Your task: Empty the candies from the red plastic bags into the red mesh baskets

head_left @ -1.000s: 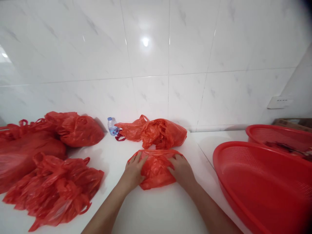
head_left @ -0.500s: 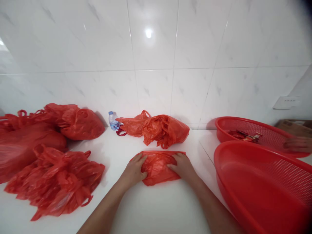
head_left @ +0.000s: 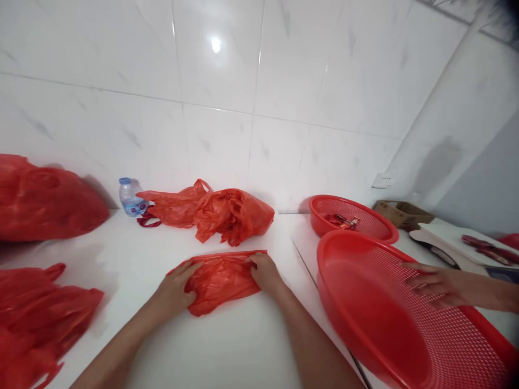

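A crumpled red plastic bag (head_left: 222,282) lies on the white table in front of me, its far edge pulled nearly straight. My left hand (head_left: 175,286) grips its left side, fingers over the far edge and thumb nearer me. At the far right corner, my right hand (head_left: 264,273) has its fingers curled over the plastic. The undersides of my fingertips are hidden. Just behind are more red plastic bags (head_left: 237,216), bunched near the wall.
A small bottle (head_left: 130,200) with a blue cap stands by the wall. Red bags (head_left: 48,205) are heaped at left. On the right sit a large red basket (head_left: 365,302) with another person's hand (head_left: 441,283) over it, a second basket (head_left: 352,208) and a cardboard box (head_left: 401,213).
The view has swung right, revealing a scale-like device and another person's hand over the large basket. My hands stay on the bag, which now looks flatter along its far edge.
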The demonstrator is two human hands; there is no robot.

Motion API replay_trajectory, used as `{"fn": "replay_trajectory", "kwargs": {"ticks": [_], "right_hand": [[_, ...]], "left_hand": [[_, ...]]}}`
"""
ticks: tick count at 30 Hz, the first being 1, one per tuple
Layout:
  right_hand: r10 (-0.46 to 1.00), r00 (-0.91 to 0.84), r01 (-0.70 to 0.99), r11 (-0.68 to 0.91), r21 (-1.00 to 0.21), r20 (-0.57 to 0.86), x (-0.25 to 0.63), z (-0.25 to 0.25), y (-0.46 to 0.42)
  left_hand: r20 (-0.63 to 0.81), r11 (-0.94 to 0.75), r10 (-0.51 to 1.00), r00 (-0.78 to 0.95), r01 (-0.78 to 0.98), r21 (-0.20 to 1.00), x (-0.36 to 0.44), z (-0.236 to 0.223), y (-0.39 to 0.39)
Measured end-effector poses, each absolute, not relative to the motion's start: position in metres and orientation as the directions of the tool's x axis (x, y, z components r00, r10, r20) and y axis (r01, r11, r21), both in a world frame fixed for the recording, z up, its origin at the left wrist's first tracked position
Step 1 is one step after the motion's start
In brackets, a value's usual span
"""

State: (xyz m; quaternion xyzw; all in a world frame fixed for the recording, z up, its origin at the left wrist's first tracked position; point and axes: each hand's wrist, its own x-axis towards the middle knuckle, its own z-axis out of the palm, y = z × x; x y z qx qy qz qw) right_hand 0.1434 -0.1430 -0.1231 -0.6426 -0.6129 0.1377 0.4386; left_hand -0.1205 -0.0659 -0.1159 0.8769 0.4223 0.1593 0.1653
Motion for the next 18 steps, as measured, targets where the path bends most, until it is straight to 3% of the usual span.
{"fn": "replay_trajectory", "kwargs": {"ticks": [11,18], "right_hand": [[0.869,0.411,0.326,0.144,-0.934,0.277,0.190,-0.134,-0.142],[0.699,0.595,0.447,0.122,-0.886,0.396,0.186,-0.120,-0.163]], "left_hand": [[0.157,-0.584,0.805,0.572,0.717,0.381,-0.119,-0.118,-0.072],[0.437,-0.724,0.685,0.583,0.611,0.321,-0.115,-0.112,-0.080]]}}
